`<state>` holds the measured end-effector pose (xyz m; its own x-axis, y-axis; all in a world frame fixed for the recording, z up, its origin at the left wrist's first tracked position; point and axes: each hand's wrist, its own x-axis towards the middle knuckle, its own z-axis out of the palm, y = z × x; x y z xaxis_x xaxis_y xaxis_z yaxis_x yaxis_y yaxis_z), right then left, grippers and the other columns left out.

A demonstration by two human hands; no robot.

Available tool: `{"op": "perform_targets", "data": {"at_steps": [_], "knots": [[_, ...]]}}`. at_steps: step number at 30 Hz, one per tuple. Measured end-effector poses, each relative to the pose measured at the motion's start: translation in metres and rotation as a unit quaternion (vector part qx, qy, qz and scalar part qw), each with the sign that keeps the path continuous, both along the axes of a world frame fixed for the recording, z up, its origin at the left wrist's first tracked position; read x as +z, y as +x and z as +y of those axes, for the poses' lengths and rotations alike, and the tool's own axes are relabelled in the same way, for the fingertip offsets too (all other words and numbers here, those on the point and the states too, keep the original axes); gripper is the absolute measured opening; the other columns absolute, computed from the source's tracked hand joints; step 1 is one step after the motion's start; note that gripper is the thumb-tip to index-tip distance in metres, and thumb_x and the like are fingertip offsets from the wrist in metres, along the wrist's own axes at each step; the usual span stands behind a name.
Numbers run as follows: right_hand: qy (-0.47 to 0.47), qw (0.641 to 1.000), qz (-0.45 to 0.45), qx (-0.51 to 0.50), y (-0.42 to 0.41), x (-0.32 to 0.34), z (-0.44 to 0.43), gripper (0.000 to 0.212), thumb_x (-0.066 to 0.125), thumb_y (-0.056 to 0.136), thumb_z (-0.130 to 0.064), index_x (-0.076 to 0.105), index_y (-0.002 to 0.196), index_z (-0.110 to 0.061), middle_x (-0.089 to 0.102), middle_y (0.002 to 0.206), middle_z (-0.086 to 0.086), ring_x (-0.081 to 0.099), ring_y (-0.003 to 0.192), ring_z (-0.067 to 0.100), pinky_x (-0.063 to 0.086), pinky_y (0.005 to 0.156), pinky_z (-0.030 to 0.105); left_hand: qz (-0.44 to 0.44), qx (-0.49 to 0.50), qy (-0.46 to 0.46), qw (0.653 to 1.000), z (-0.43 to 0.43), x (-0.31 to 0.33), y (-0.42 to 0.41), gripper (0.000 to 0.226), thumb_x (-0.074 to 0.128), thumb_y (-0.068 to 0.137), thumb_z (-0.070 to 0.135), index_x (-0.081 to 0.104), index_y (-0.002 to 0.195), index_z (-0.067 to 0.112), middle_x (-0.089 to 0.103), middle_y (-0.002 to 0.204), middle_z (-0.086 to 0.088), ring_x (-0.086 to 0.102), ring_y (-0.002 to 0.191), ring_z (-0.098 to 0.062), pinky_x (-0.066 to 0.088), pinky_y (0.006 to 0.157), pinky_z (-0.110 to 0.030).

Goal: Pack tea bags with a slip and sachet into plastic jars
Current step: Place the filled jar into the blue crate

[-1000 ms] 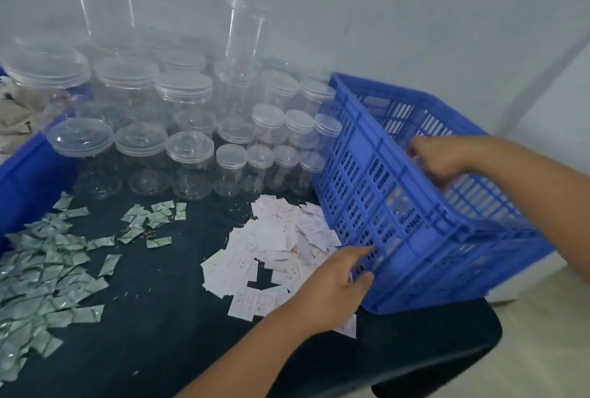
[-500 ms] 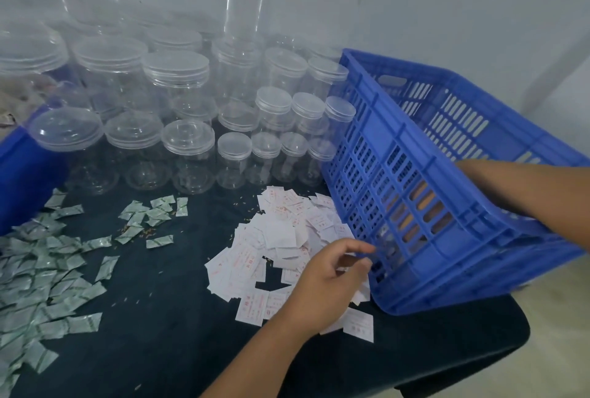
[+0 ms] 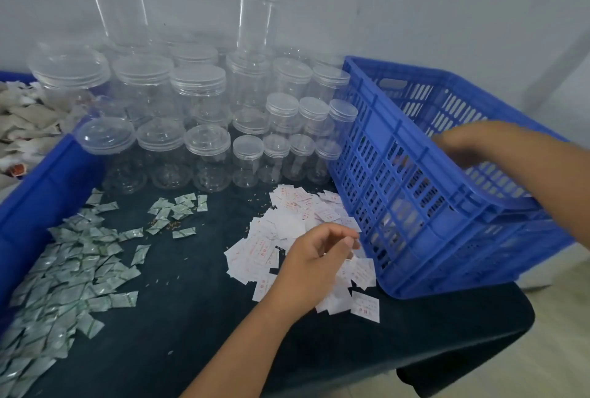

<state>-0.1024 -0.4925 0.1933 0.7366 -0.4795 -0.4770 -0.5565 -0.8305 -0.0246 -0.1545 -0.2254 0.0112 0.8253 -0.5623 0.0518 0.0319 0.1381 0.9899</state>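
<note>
Fingers (image 3: 343, 234) of the left hand (image 3: 314, 265) are curled, tips drawn close together over the pile of slips (image 3: 287, 228); whether they pinch one cannot be told. The pile lies on the tabletop (image 3: 191, 317) against the left wall of the tilted blue crate (image 3: 399, 174). The right hand (image 3: 469, 142) reaches inside the crate, its fingers curled and blurred, grip unclear. Lidded jars (image 3: 245, 155) stand left of the crate, sachets (image 3: 79, 257) farther left, tea bags (image 3: 25, 123) farthest.

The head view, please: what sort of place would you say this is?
Probably a small hand-packing workstation: rows of empty lidded plastic jars, loose piles of sachets and paper slips beside a blue crate.
</note>
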Motion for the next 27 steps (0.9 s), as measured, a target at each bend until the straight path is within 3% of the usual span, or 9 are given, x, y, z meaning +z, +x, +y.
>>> {"op": "perform_targets", "data": {"at_steps": [2, 5, 7, 10, 13, 17, 20, 23, 27], "knots": [[-0.071, 0.991, -0.077, 0.086, -0.006, 0.030, 0.000, 0.057, 0.044, 0.114, -0.047, 0.051, 0.157, -0.010, 0.050, 0.162, 0.011, 0.048, 0.149, 0.033, 0.037, 0.122, 0.050, -0.023, 0.002, 0.018, 1.000, 0.014, 0.002, 0.001, 0.023, 0.060, 0.106, 0.024, 0.075, 0.098, 0.040, 0.077, 0.104, 0.010, 0.070, 0.096, -0.006, 0.052, 0.084, -0.016], [-0.132, 0.930, -0.314, 0.139, -0.024, 0.072, 0.007, 0.049, 0.059, 0.104, -0.057, 0.067, 0.138, -0.022, 0.069, 0.139, 0.011, 0.065, 0.123, 0.031, 0.047, 0.110, 0.047, -0.055, 0.006, 0.056, 0.997, 0.037, 0.002, 0.003, 0.024, 0.058, 0.106, 0.027, 0.073, 0.096, 0.044, 0.076, 0.103, 0.012, 0.070, 0.096, -0.005, 0.055, 0.085, -0.020], [-0.031, 0.867, -0.469, 0.165, -0.049, 0.076, 0.027, 0.041, 0.060, 0.098, -0.069, 0.070, 0.124, -0.039, 0.076, 0.121, -0.006, 0.071, 0.108, 0.018, 0.054, 0.100, 0.045, -0.069, 0.010, 0.084, 0.994, 0.053, 0.000, 0.005, 0.021, 0.059, 0.106, 0.030, 0.073, 0.095, 0.041, 0.076, 0.103, 0.011, 0.070, 0.096, -0.009, 0.060, 0.088, -0.030], [0.096, 0.797, -0.535, 0.263, -0.086, 0.040, 0.099, 0.034, 0.055, 0.101, -0.071, 0.069, 0.120, -0.047, 0.075, 0.115, -0.021, 0.073, 0.104, 0.001, 0.057, 0.092, 0.020, -0.100, 0.022, 0.129, 0.986, 0.080, -0.001, 0.009, 0.018, 0.059, 0.105, 0.036, 0.073, 0.095, 0.040, 0.075, 0.100, 0.016, 0.072, 0.095, -0.006, 0.059, 0.087, -0.027], [0.141, 0.814, -0.462, 0.323, -0.090, -0.034, 0.164, 0.024, 0.060, 0.099, -0.062, 0.071, 0.110, -0.045, 0.072, 0.108, -0.030, 0.069, 0.102, -0.006, 0.053, 0.083, 0.009, -0.144, 0.070, 0.164, 0.973, 0.109, -0.004, 0.017, 0.018, 0.055, 0.099, 0.050, 0.071, 0.094, 0.043, 0.075, 0.095, 0.018, 0.071, 0.087, -0.004, 0.052, 0.071, -0.014], [0.231, 0.879, -0.330, 0.255, -0.041, -0.127, 0.216, 0.029, 0.069, 0.098, -0.052, 0.067, 0.126, -0.042, 0.065, 0.127, -0.029, 0.065, 0.104, -0.011, 0.050, 0.080, 0.014, -0.226, 0.197, 0.290, 0.909, 0.149, -0.030, 0.037, 0.028, 0.056, 0.098, 0.056, 0.069, 0.086, 0.034, 0.069, 0.077, 0.015, 0.063, 0.070, -0.008, 0.052, 0.063, -0.031], [0.191, 0.888, -0.347, 0.234, 0.016, -0.160, 0.233, 0.057, 0.071, 0.101, -0.046, 0.052, 0.152, -0.032, 0.047, 0.154, -0.017, 0.069, 0.098, -0.001, 0.053, 0.088, 0.025, -0.244, 0.249, 0.315, 0.883, 0.162, -0.055, 0.045, 0.035, 0.059, 0.100, 0.053, 0.067, 0.077, 0.028, 0.063, 0.069, 0.011, 0.060, 0.067, -0.010, 0.050, 0.062, -0.038], [0.096, 0.900, -0.362, 0.223, 0.071, -0.164, 0.237, 0.067, 0.070, 0.103, -0.040, 0.041, 0.159, -0.021, 0.032, 0.172, -0.001, 0.062, 0.132, 0.028, 0.054, 0.101, 0.043, -0.266, 0.243, 0.312, 0.879, 0.163, -0.067, 0.048, 0.044, 0.056, 0.098, 0.061, 0.061, 0.070, 0.027, 0.061, 0.066, 0.010, 0.059, 0.065, -0.012, 0.047, 0.057, -0.031], [0.007, 0.909, -0.345, 0.233, 0.114, -0.158, 0.229, 0.076, 0.068, 0.104, -0.036, 0.028, 0.166, -0.018, 0.012, 0.181, 0.004, 0.055, 0.143, 0.036, 0.054, 0.102, 0.051, -0.275, 0.231, 0.314, 0.879, 0.165, -0.073, 0.050, 0.050, 0.057, 0.093, 0.070, 0.059, 0.067, 0.027, 0.062, 0.067, 0.013, 0.060, 0.065, -0.010, 0.043, 0.053, -0.021]]}}
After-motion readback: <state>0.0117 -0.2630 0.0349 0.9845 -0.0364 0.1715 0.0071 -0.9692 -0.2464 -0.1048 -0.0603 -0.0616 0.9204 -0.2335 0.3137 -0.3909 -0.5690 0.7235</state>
